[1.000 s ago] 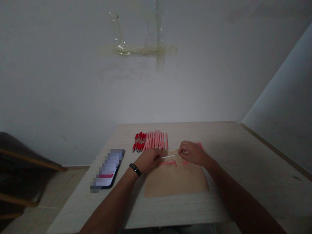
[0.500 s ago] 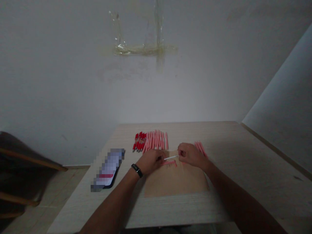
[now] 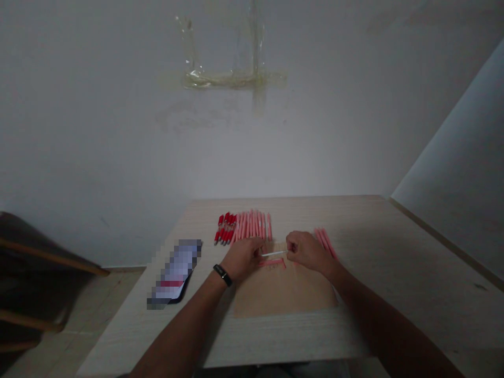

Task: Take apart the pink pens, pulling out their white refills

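A thin white pen refill [image 3: 273,254] is stretched level between my two hands, above a sheet of brown paper [image 3: 285,294]. My left hand [image 3: 244,257], with a black band at the wrist, pinches its left end. At the other end, the closed fingers of my right hand [image 3: 305,249] grip it; that tip is hidden. Beneath the refill, pink pen parts [image 3: 271,261] lie on the paper beside some small dark writing. Just beyond my left hand is a row of pink pen barrels [image 3: 254,224].
Red pen parts with grey tips [image 3: 224,234] lie left of the barrels. Several more pink barrels [image 3: 325,242] are right of my right hand. A phone [image 3: 177,273] rests at the left of the wooden table [image 3: 236,344], whose far edge meets the wall.
My left hand has shifted slightly up and away, bringing the refill closer to level. My right hand has barely moved and keeps its grip.
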Action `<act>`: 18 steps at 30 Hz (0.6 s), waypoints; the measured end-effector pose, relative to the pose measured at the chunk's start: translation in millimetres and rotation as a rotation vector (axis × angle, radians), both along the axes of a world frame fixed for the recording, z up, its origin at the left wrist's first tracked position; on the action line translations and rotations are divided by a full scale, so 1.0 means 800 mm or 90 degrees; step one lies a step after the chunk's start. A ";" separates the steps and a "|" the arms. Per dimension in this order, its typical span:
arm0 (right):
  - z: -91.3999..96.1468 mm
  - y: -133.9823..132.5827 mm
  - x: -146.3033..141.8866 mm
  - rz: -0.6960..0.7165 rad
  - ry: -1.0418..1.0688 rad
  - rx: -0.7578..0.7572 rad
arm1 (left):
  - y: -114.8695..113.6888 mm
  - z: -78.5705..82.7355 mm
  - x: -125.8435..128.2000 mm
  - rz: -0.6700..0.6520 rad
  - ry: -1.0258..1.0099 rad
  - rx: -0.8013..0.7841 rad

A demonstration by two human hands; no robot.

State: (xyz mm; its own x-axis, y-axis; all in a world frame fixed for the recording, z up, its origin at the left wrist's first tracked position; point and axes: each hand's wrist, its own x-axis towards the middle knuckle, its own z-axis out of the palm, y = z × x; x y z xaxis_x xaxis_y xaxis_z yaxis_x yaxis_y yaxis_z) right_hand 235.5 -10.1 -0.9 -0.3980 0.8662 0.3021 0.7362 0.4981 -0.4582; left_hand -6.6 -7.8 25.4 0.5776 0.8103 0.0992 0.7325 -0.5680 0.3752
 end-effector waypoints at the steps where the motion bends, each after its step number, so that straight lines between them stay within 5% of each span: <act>1: 0.000 0.000 0.000 -0.001 0.008 -0.009 | 0.000 0.000 0.000 -0.002 -0.002 0.001; 11: 0.001 0.001 0.010 -0.018 0.111 -0.049 | 0.002 -0.005 -0.005 0.015 -0.022 -0.002; 18: 0.001 0.009 0.025 -0.048 0.060 -0.002 | 0.004 -0.009 -0.007 0.016 -0.014 -0.012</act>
State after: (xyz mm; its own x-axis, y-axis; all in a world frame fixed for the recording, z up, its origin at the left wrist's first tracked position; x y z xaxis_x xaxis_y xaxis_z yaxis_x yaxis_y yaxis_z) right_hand 255.1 -2.8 -0.3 -0.3021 0.8937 0.3318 0.7250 0.4414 -0.5287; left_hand -12.3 -4.2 18.2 0.5547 0.8264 0.0965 0.7379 -0.5422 0.4020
